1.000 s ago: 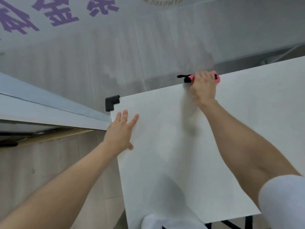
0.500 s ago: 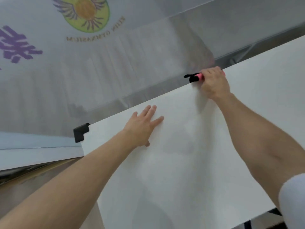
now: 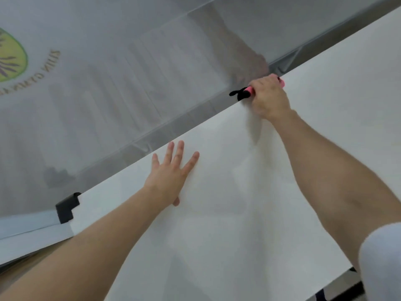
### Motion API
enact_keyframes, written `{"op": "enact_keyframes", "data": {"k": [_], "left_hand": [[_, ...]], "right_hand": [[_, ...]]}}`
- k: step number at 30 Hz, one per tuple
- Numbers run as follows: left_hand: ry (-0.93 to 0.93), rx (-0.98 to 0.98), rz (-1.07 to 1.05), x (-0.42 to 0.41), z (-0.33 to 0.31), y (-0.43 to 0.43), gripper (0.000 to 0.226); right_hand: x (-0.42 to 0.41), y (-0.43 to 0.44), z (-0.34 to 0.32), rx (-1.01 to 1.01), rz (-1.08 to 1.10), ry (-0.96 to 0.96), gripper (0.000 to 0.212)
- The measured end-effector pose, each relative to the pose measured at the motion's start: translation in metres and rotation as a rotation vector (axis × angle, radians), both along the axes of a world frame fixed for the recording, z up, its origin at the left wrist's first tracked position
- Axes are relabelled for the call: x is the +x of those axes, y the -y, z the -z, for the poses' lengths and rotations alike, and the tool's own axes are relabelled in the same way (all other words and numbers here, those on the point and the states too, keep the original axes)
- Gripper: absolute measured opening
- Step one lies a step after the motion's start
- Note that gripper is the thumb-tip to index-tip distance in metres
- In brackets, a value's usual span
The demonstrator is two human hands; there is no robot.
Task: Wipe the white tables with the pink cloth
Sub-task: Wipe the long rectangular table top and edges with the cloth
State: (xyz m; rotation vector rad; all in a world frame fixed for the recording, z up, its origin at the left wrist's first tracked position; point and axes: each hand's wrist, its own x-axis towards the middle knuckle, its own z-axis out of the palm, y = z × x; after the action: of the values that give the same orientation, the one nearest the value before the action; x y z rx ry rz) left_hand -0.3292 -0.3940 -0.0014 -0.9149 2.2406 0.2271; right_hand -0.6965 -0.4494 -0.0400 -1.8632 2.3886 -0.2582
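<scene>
The right hand [image 3: 270, 98] is at the far edge of the white surface [image 3: 238, 224], fingers curled tight round the pink cloth [image 3: 248, 90]. Only a little pink shows at either side of the fist, with a black bit of the cloth sticking out to the left over the edge.

Compared with a second ago, this hand has travelled along that far edge, away from the black corner cap [image 3: 66, 210], so the stroke looks like a run down the rim rather than across the middle. The left hand [image 3: 169, 179] has moved too. It was beside the corner, and now it lies further in on the surface, flat, fingers straight and spread, holding nothing and seemingly bracing the reach.

For the task, this suggests the far rim near the corner is done and the wipe is carrying on to the right. I cannot see any wet trail or dirt on the white top, so how much is clean cannot be told.
</scene>
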Motion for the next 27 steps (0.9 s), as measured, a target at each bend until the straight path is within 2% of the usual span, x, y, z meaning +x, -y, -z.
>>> {"op": "enact_keyframes", "data": {"k": [2,4,6,7,9,12,13,15,17,19,21,22,25,27], "left_hand": [[0.003,-0.002,0.012,0.001,0.0,-0.001,0.158],[0.016,-0.021,0.031,0.0,-0.001,-0.002,0.159],[0.033,-0.033,0.051,-0.002,-0.004,-0.002,0.161],[0.035,-0.036,0.052,-0.001,-0.004,-0.002,0.161],[0.035,-0.027,0.055,0.0,-0.004,-0.001,0.159],[0.025,-0.032,0.056,0.001,-0.002,0.0,0.158],[0.026,-0.031,0.053,0.001,-0.001,0.0,0.158],[0.025,-0.029,0.049,0.001,-0.002,-0.001,0.159],[0.025,-0.035,0.052,0.0,-0.003,-0.002,0.159],[0.029,-0.036,0.05,-0.001,-0.004,-0.002,0.161],[0.027,-0.038,0.046,-0.001,-0.004,-0.001,0.162],[0.023,-0.033,0.043,0.0,-0.004,-0.001,0.161],[0.016,-0.024,0.046,0.002,-0.003,0.0,0.158],[0.011,-0.031,0.043,0.004,-0.002,0.0,0.157]], "right_hand": [[0.058,0.002,0.015,-0.081,-0.062,0.059,0.033],[0.136,-0.012,0.019,-0.084,-0.299,0.184,0.021],[0.175,-0.023,0.005,-0.007,-0.505,0.239,0.031],[0.166,-0.021,-0.001,0.016,-0.571,0.261,0.034],[0.108,-0.013,0.006,-0.039,-0.509,0.2,0.028],[-0.005,-0.008,0.013,-0.098,-0.196,0.069,0.022],[-0.02,-0.008,0.012,-0.101,-0.112,0.061,0.023],[0.005,-0.007,0.009,-0.116,-0.018,0.073,0.021],[0.079,-0.01,0.011,-0.161,-0.15,0.179,0.025],[0.155,-0.023,0.01,-0.086,-0.441,0.272,0.034],[0.169,-0.023,-0.001,0.012,-0.615,0.283,0.043],[0.148,-0.016,-0.002,0.035,-0.62,0.273,0.042],[0.029,0.0,0.003,0.011,-0.344,0.083,0.034],[-0.034,0.0,-0.001,0.022,-0.126,0.035,0.03]]}}
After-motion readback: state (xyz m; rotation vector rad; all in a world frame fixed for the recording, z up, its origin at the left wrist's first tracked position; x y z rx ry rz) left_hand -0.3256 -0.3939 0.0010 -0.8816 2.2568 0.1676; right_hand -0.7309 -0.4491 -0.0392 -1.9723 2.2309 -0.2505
